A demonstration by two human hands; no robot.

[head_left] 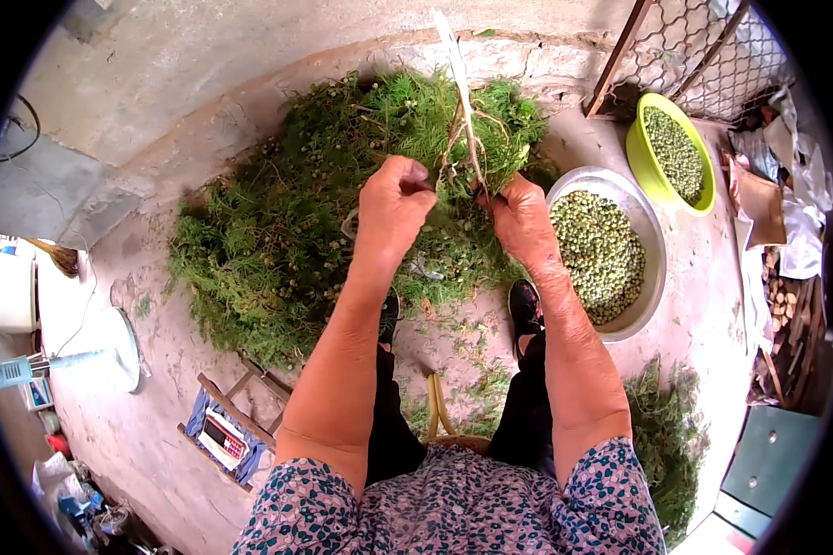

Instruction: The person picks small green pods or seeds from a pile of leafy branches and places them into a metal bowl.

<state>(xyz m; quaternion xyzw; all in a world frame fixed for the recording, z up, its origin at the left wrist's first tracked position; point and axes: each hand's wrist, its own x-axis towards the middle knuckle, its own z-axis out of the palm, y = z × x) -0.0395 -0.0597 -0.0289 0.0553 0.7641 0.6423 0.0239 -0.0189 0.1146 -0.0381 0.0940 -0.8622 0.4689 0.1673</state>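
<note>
My right hand [528, 227] is closed round the lower end of a leafy branch [460, 79], whose pale, stripped end points up and away from me. Feathery green twigs hang off it. Just left of it, my left hand [393, 208] is pinched, thumb against fingers; anything between them is hidden. Under and beyond both hands spreads a big heap of green sprigs [259, 231] dotted with small round seed cones. A metal basin [655, 268] full of round green cones stands right of my right hand.
A lime-green basin [710, 190] with more green cones sits at the far right, by a wire-mesh gate [703, 55]. More sprigs [666, 444] lie at the lower right. A small folding stool [227, 430] and a standing fan [74, 361] are on the left.
</note>
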